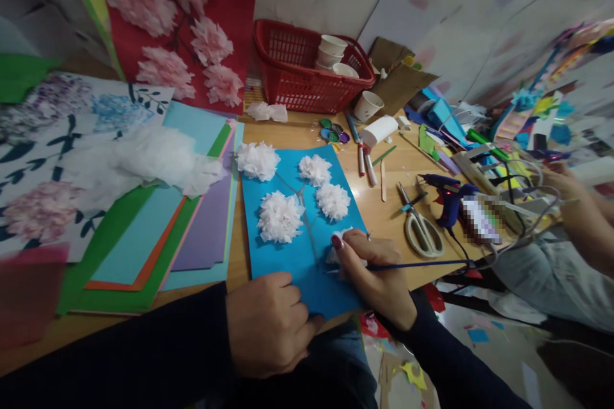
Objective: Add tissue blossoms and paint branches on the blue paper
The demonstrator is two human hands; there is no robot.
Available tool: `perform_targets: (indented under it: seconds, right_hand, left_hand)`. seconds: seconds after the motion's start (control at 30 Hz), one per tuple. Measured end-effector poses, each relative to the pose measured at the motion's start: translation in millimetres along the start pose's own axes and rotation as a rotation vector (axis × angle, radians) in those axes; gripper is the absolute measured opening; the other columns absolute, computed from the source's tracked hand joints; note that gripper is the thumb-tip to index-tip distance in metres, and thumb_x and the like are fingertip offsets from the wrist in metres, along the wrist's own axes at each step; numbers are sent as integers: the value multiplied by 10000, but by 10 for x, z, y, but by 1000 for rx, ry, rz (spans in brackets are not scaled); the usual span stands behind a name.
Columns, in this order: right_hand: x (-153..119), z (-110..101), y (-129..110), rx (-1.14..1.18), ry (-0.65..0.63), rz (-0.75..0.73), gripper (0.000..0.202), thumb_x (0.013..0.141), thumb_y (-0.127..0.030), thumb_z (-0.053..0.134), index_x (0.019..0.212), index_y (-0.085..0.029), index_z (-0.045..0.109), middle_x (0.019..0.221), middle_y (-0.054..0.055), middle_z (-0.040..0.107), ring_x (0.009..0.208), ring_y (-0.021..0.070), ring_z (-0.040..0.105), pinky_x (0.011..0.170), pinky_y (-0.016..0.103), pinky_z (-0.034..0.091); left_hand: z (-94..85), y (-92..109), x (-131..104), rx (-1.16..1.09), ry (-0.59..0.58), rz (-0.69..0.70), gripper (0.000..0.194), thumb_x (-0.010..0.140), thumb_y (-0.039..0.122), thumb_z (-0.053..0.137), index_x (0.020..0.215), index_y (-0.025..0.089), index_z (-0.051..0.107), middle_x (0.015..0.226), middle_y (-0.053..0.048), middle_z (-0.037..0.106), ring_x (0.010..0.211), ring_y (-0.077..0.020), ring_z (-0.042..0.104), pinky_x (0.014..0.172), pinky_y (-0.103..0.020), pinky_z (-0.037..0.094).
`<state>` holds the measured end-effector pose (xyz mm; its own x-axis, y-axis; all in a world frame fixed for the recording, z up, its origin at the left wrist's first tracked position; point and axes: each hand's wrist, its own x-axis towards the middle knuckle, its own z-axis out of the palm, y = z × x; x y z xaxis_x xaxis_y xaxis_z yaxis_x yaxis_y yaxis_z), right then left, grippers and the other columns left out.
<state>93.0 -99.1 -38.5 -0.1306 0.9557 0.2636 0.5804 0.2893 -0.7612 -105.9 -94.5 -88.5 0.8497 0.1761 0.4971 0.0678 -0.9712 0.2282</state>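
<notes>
A blue sheet of paper (311, 297) lies on the table before me, bearing several white tissue-paper flowers (279, 217) and thin grey branch lines painted between them. My right hand (377, 268) is closed on a thin paintbrush (422, 264) with a dark blue handle. Its tip is low over the sheet near the branch, while the handle sticks out to the right. One white flower is partly hidden behind that hand. At the sheet's near left edge rests my left hand (271, 323), fingers curled, gripping the paper's edge.
Coloured paper sheets (204, 243) and white tissue (148, 156) lie left. Behind stands a red basket (307, 92) with paper cups. Right are paint pots (330, 132), markers (362, 160), scissors (422, 227) and a corded glue gun (448, 198). Another person's arm (582, 211) is far right.
</notes>
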Motion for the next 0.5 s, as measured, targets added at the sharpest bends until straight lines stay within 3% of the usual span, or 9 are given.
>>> perform_targets:
  seconds: [0.13,0.23,0.3,0.4,0.5]
  right_hand:
    - [109,5,-32,-30,36,12,463,921,-257,532,465,-193,488,428,-17,509,437,95,451,548,265,396]
    - [128,38,-14,-33,36,-11,471,922,-247,526,458,-195,468,416,-24,493,428,93,435,560,274,401]
    - [107,60,10,-49,38,-51,457,922,-226,523,470,-195,466,429,-27,482,434,92,424,587,286,413]
    - [68,77,49,-74,42,-119,436,919,-185,517,487,-194,453,451,-32,462,436,84,394,625,301,432]
    - [56,82,88,-95,46,-137,432,915,-176,514,494,-197,420,463,-40,417,446,82,346,627,303,434]
  left_hand:
    - [-8,48,19,6,51,26,164,852,277,570,901,151,663,600,11,590,552,-146,490,513,-327,363]
    - [-91,26,72,24,251,-43,238,878,281,521,704,175,645,487,24,493,486,-129,410,479,-324,298]
    - [-178,-55,103,119,355,-150,210,866,223,530,699,185,651,495,30,504,506,-128,412,530,-330,328]
    - [-280,-223,102,272,333,-274,155,848,150,543,873,194,690,774,-11,673,777,-162,551,784,-361,394]
    - [-277,-328,58,262,258,-328,246,840,153,520,1014,224,679,1194,-54,642,1116,-230,506,940,-431,322]
